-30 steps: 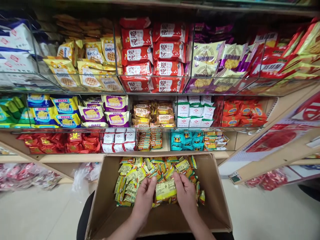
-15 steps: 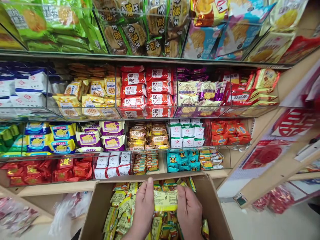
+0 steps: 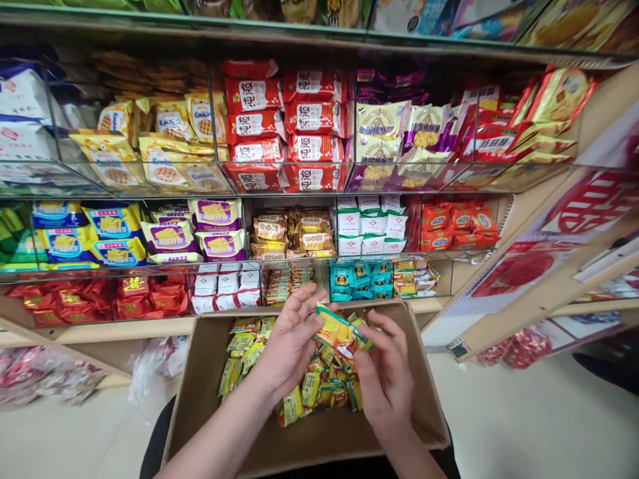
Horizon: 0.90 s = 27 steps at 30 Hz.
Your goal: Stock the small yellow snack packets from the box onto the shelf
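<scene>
Packet (image 3: pixel 339 334) has turned, picture side showing.
Left hand (image 3: pixel 291 342) pinches one end; right hand (image 3: pixel 392 376) curls nearby, grip unclear; box (image 3: pixel 418 399) beneath fingers.

Inside the cardboard box (image 3: pixel 319 447), bare room lies along the near side and the right wall; the heap of small packets (image 3: pixel 310 389) takes up the middle. A wrapped packet (image 3: pixel 338 332) blocks the gap between left hand (image 3: pixel 292 342) and right hand (image 3: pixel 387 372). Past the far rim, the wooden ledge (image 3: pixel 127 331) and clear front panels (image 3: pixel 284 181) obstruct straight forward passage
</scene>
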Motion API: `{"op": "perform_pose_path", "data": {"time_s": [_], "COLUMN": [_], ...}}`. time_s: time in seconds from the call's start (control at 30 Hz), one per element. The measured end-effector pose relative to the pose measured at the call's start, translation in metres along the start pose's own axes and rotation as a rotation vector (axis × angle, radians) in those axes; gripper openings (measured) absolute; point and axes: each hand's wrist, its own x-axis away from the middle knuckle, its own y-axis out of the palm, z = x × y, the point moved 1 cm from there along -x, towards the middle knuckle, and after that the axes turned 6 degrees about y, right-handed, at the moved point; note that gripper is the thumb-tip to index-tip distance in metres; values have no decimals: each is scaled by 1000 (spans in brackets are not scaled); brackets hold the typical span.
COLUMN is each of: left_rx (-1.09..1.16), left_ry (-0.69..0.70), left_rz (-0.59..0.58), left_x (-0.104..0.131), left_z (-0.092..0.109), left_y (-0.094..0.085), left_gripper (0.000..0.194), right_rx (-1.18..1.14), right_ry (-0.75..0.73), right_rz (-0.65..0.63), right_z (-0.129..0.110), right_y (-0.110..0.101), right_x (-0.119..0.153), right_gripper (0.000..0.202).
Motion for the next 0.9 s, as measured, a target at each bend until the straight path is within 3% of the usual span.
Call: {"op": "perform_pose_path", "data": {"time_s": [0.13, 0.23, 0.3, 0.47, 0.53, 0.6, 0.67, 0.77, 0.83, 0.9], "left_rx": [-22, 10, 25, -57, -134, -200, -275, -575, -883, -1132], "left_ry": [75, 50, 12, 35, 25, -50, -159, -196, -123, -27], "left_rz": [-26, -22, -39, -39, -19, -74, -196, -327, -398, -483], "left_x": [4, 4, 3, 5, 11, 19, 27, 34, 35, 30], "left_z": [-1, -2, -4, -15, -22, -31, -39, -42, -35, -19], "left_y": [4, 3, -1, -13, -20, -28, -37, -51, -57, -61], "left_gripper": [46, 44, 43, 52, 59, 62, 54, 35, 31, 31], "right_rx": [-435, -517, -487, -434, -443, -435, -337, -63, 72, 150], "right_ry": [593, 755, 748, 736, 765, 777, 753, 632, 473, 276], "right_rz": [-132, -161, -148, -319, -311, -270, -315, -468, -624, -788], "right_z": [4, 7, 9, 15, 20, 28, 35, 40, 35, 26], "right_y": [10, 9, 6, 6, 10, 14, 16, 13, 9, 7], "right_x": [5, 4, 2, 4, 8, 15, 22, 23, 13, -4], "right_gripper": [42, 39, 36, 26, 26, 26, 24, 29, 41, 35]}}
